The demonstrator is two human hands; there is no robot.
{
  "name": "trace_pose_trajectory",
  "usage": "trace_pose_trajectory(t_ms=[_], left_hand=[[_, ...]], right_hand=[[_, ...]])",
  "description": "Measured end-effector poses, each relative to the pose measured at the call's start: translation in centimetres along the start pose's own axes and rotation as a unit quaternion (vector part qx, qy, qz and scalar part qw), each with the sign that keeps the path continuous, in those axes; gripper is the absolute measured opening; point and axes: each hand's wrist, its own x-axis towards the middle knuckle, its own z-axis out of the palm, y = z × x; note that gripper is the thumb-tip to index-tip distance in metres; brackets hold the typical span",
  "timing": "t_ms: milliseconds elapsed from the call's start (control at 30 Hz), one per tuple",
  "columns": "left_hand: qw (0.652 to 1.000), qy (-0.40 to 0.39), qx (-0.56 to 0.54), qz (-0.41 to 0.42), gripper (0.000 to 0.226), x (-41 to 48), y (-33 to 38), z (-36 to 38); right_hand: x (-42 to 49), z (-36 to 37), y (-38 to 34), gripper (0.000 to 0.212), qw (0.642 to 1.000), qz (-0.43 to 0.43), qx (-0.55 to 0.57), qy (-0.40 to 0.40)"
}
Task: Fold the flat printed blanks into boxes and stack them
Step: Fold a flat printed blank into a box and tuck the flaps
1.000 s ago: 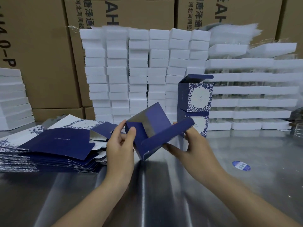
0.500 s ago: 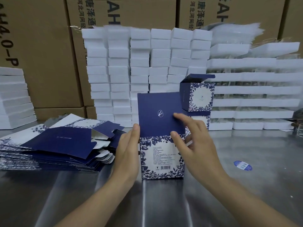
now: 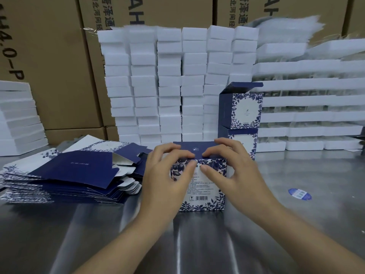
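One folded box (image 3: 205,191) stands upright near the middle of the metal table (image 3: 197,244). Its white printed face with the barcode is turned toward the camera, and its dark blue lid flap (image 3: 194,148) is laid down over the top. Both hands meet at the box's upper front edge.

The left hand (image 3: 166,177) covers the box's left side. Its fingers are curled close together over the front of the lid flap, and its thumb lies on the floral band of the front face. The right hand (image 3: 239,171) mirrors it on the right side, fingers curled onto the flap and thumb on the front face. Each hand thus pinches the edge between fingers and thumb. The thumb tips lie just beside each other; whether they touch cannot be told.

Just behind the right hand, two finished boxes (image 3: 245,109) stand stacked, and the upper one's lid is open. A fanned pile of flat blanks (image 3: 79,171) lies to the left of the left hand. Columns of white foam blocks (image 3: 169,86) rise behind, in front of brown cartons (image 3: 51,66). A blue sticker (image 3: 299,194) lies on the table to the right.
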Motion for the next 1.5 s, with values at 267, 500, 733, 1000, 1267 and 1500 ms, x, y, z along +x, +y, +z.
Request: trace_pose_trajectory(t_ms=[267, 500, 733, 1000, 1267, 1500], left_hand=[[1.0, -0.006, -0.02, 0.011, 0.007, 0.0, -0.1, 0.5], [0.998, 0.004, -0.063, -0.022, 0.011, 0.6, -1.6, -0.3], [0.996, 0.016, -0.07, -0.052, 0.014, 0.6, -3.2, -0.3], [0.987, 0.011, -0.134, -0.086, 0.003, 1.3, -2.8, -0.5], [0.995, 0.017, -0.099, -0.027, 0.052, 0.5, -1.9, 0.2], [0.997, -0.077, 0.022, -0.012, 0.08, -0.2, -2.8, 0.7]], right_hand=[[0.0, 0.9, -0.2, 0.009, 0.999, 0.009, 0.049, 0.022], [-0.2, 0.0, 1.4, 0.016, 0.997, 0.036, 0.06, 0.024], [-0.3, 0.2, 1.8, 0.018, 0.994, 0.067, 0.081, 0.016], [0.1, 0.1, 0.8, 0.006, 0.978, 0.111, 0.173, 0.046], [0.4, 0.2, 0.6, 0.063, 0.991, 0.044, 0.122, 0.032], [-0.4, 0.3, 2.3, 0.073, 0.999, 0.041, -0.009, -0.022]])
